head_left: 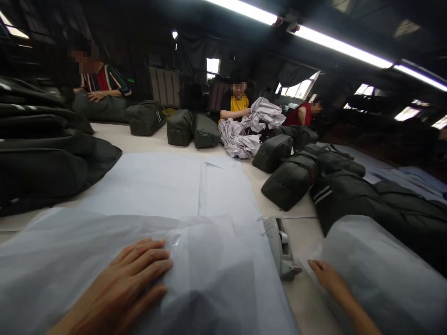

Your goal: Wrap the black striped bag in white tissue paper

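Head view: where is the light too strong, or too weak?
Head view: the ceiling tube light and far window burn out white; the right background sinks into darkness. Head view, foreground: small glint on translucent plastic beside the left hand.

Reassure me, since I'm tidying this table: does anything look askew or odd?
The crumpled, paper-like heap across the table, beside the person in yellow, stands out: it is bunched up, while the white sheets nearer lie mostly flat.
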Tool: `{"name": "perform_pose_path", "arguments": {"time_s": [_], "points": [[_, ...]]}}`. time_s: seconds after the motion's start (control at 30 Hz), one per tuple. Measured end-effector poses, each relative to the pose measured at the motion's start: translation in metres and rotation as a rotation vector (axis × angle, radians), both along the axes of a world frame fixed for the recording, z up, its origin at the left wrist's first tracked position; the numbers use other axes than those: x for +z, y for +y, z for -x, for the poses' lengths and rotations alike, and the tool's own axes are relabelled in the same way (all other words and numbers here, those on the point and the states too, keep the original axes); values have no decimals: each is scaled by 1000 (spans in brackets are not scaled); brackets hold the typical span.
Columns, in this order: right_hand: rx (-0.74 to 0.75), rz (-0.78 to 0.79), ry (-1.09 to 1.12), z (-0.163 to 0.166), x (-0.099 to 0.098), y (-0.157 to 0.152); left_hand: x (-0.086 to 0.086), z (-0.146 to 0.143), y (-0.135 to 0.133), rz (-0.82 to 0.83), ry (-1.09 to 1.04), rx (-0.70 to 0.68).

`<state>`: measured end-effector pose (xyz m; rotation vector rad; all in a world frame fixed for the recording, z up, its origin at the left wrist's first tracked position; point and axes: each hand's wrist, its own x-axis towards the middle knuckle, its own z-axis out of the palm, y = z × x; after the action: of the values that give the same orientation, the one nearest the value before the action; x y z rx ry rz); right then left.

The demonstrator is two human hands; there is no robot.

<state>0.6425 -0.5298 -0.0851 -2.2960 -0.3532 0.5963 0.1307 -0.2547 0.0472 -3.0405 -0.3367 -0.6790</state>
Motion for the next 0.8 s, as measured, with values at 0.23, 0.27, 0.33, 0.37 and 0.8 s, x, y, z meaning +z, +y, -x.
{"name": "perform_pose_path", "arguments": {"time_s": [0.23,0.27,0.33,0.37,0.8], "points": [[-40,-148,220,37,-28,14,16,4,-10,-61,80,14],[-52,-154,219,39,-27,18,17,3,-12,-66,76,17],[-74,-178,204,41,-25,23,16,3,-15,-65,57,33],[-85,-198,194,42,-23,26,14,3,-16,-60,48,43],[-248,-360,209,93,-27,-25,-8,12,-17,205,129,176]]}}
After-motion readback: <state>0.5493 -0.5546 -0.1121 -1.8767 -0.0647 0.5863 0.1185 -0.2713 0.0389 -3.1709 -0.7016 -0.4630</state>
